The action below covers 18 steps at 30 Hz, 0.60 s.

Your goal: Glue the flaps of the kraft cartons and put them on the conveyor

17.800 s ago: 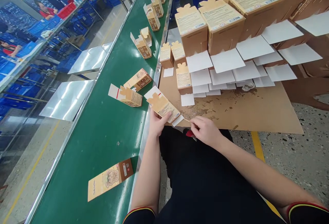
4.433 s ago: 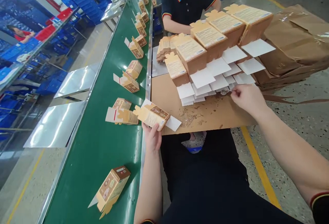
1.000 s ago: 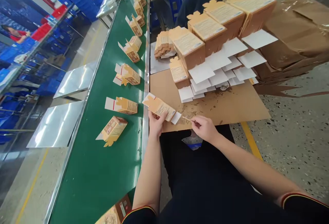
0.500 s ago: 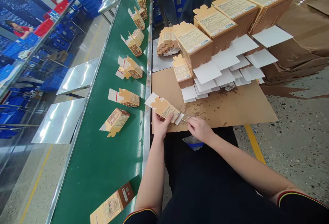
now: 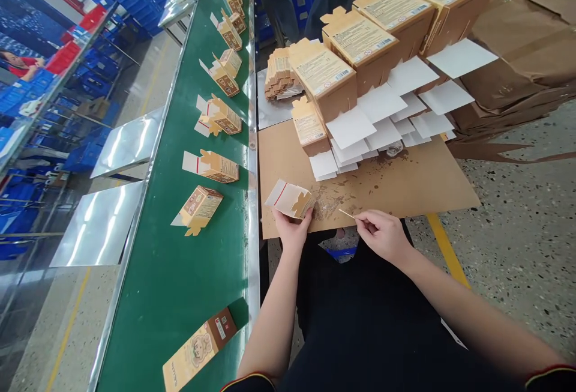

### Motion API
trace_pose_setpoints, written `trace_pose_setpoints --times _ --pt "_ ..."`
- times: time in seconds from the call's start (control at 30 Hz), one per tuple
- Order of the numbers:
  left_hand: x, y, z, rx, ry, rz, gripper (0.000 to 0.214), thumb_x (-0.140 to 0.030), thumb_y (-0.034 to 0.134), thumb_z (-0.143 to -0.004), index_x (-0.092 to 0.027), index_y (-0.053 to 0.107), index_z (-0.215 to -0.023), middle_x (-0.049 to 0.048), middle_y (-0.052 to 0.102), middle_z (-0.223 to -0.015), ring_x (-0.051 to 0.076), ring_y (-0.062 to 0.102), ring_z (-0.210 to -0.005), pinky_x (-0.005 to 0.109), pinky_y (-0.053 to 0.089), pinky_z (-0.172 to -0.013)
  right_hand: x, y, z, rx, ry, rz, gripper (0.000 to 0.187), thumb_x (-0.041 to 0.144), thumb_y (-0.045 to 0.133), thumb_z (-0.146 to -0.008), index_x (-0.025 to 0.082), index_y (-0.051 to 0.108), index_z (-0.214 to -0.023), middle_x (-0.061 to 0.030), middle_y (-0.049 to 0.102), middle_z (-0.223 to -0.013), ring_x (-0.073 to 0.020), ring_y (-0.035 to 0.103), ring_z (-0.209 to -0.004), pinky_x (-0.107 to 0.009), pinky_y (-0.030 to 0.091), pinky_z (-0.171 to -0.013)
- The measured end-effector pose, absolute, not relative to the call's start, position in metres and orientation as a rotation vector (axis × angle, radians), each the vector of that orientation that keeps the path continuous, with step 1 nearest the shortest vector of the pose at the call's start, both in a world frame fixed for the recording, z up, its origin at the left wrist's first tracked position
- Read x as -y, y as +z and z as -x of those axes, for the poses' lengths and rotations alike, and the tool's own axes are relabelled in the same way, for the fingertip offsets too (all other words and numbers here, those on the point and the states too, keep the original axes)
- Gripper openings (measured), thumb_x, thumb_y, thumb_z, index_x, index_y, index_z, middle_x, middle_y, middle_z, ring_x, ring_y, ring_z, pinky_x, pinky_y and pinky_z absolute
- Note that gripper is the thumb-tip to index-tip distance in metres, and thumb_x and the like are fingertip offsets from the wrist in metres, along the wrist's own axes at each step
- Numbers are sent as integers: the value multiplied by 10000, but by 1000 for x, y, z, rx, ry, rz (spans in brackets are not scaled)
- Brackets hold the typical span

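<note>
My left hand (image 5: 292,228) grips a small tan carton (image 5: 291,199) from below at the near edge of the cardboard work board (image 5: 405,185). The carton is stood up with its white flap, marked by a red line, turned to the left. My right hand (image 5: 381,235) pinches a thin wooden stick (image 5: 346,214) whose tip points left toward the carton, a short gap away. Stains and smears mark the board between the two hands.
Stacks of flat tan cartons with white flaps (image 5: 360,80) fill the far side of the board. On the green conveyor belt (image 5: 180,272) at my left lie several opened cartons (image 5: 211,165) and one flat one (image 5: 200,349). Another person sits beyond the stacks.
My left hand has turned the carton upright from lying flat, so its white flap now faces left. My right hand has drawn back to the right with the stick.
</note>
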<state>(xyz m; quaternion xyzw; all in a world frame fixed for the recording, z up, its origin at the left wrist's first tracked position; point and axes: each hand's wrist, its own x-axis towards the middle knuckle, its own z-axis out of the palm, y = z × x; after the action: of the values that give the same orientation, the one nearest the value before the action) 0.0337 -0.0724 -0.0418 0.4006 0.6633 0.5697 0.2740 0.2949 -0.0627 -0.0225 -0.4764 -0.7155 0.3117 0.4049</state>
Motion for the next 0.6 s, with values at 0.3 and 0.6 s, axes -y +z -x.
trace_pose_setpoints --times 0.3,0.6 --pt "69 -53 -27 -1826 1611 -1076 967 -591 1069 -702 -266 546 -1448 162 734 -1373 383 774 -1330 596 631 -1180 73 -16 -300 1765 837 1200 261 307 655 -1047 251 770 -819 -15 662 -653 -151 524 -523 -303 461 -516" --pt "126 -15 116 -2255 1776 -669 1037 -601 1079 -706 -276 433 -1448 177 627 -1529 419 655 -1515 675 516 -1305 61 -12 -319 1679 757 1211 199 290 703 -1001 264 792 -826 -19 750 -717 -168 641 -560 -298 541 -548"
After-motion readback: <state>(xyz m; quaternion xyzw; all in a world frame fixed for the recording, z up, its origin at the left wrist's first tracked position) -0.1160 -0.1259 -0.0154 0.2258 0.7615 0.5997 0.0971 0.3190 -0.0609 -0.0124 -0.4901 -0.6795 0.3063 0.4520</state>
